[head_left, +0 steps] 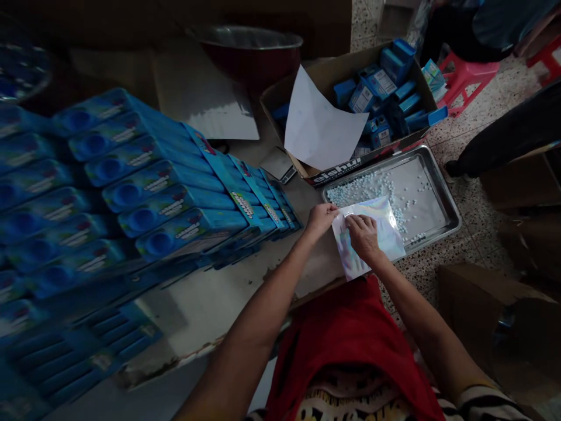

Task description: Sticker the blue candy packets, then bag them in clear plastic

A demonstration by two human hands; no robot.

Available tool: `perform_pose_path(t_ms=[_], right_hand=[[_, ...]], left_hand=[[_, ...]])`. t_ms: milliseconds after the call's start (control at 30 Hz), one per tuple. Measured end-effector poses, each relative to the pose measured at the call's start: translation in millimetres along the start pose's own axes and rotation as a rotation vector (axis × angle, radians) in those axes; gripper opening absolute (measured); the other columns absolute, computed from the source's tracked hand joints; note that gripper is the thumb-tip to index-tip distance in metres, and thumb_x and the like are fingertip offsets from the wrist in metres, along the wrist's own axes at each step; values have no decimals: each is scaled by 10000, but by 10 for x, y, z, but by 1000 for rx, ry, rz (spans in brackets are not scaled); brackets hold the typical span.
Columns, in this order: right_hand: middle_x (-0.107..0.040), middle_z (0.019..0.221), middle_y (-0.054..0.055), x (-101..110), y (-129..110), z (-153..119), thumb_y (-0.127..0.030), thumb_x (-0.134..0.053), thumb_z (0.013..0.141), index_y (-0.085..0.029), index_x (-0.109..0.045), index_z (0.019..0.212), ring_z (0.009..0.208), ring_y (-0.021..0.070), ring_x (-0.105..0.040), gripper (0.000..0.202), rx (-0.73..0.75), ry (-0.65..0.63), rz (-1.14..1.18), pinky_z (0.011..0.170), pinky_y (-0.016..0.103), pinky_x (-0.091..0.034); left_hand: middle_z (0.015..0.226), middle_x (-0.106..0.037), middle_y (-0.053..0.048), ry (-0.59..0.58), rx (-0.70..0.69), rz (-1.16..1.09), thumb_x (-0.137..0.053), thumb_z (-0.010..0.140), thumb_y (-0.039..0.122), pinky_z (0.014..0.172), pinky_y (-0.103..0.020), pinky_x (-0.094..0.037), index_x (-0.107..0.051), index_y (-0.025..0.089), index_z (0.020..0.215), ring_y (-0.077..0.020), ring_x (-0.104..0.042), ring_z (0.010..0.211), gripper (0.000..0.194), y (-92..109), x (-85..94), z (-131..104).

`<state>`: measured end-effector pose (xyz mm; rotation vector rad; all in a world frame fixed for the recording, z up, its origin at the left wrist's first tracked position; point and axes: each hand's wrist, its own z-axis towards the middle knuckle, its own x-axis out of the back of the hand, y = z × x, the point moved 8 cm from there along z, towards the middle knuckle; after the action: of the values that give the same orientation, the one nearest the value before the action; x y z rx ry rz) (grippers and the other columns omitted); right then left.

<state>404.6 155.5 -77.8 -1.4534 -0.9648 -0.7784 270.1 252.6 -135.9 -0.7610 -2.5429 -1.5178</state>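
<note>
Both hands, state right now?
Left hand: closed, pinching the shiny sheet at its edge.
Right hand: curled over the sheet; whether it grips can't be told.

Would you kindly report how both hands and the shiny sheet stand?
Left hand at shiny sheet, far-left corner; right hand on top. Sheet overlapping metal tray. Pale beads past edge; no obstruction seen.

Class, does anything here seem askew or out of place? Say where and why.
The white sheet looks odd: it lies slantwise and bent across the open carton, partly covering it. Inside, blue boxes lie jumbled at different angles, unlike the neat stack at the picture's left.
</note>
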Motion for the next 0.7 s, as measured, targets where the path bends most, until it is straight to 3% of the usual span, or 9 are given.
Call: perform_pose_path(t_ms=[100,233,367,433,500,567,633,700], right_hand=[[-751,1165,144,200,-13,-56,-274,-515,1070,-221,-743,1252,1175,324,-574,296,-44,19,-39,1027,477,-368],[-741,918,117,582,-78,-196,-257,-581,1007,-211,-778,970,958,280,-612,206,-148,39,-11,937,448,-392],[-605,633,-19,977,-94,-465,-288,-669,889,-214,-756,902,659,161,-557,116,-408,59,379,756,341,-483],[-489,548,-79,1077,-159,-579,-385,-700,858,-207,-740,875,538,111,-459,183,-500,33,689,660,306,-545],[-434,527,-107,1153,-272,-646,-490,-781,785,-202,-723,833,507,85,-406,298,-535,11,949,660,330,-628],[-448,532,-106,1219,-393,-693,-548,-866,687,-206,-708,781,521,79,-425,388,-556,-6,1094,706,376,-680],[-530,579,-75,1282,-516,-750,-566,-911,629,-208,-708,757,564,92,-498,431,-572,-23,1149,711,389,-692],[-623,659,-32,1346,-646,-831,-565,-933,598,-204,-719,754,617,115,-573,447,-580,-44,1159,675,380,-688]], left_hand=[[821,-776,-63,29,-49,172,-669,817,248,745,-291,-490,-795,167,852,-222,-688,806,154,98,29,-26],[1037,-805,-122,74,-71,332,-618,883,205,892,-336,-504,-803,150,999,-277,-720,1000,225,185,9,-10],[1335,-721,-175,169,-159,204,-683,921,342,1058,-369,-478,-741,137,1208,-301,-647,1252,358,290,81,-221],[1296,-730,-185,60,-130,-58,-628,962,569,1033,-374,-509,-735,130,1165,-299,-663,1238,496,274,65,-437],[1197,-760,-198,-194,-19,-384,-518,922,812,964,-390,-553,-725,123,1136,-307,-710,1163,751,252,-56,-715],[1184,-766,-212,-426,43,-646,-538,801,941,934,-420,-577,-708,129,1178,-325,-727,1136,911,331,-144,-1030],[1187,-770,-203,-521,28,-785,-713,688,910,923,-439,-590,-709,148,1192,-317,-734,1101,913,451,-112,-1284],[1083,-791,-161,-492,-3,-809,-907,604,736,880,-407,-598,-740,153,1101,-265,-742,978,783,528,-1,-1471]])
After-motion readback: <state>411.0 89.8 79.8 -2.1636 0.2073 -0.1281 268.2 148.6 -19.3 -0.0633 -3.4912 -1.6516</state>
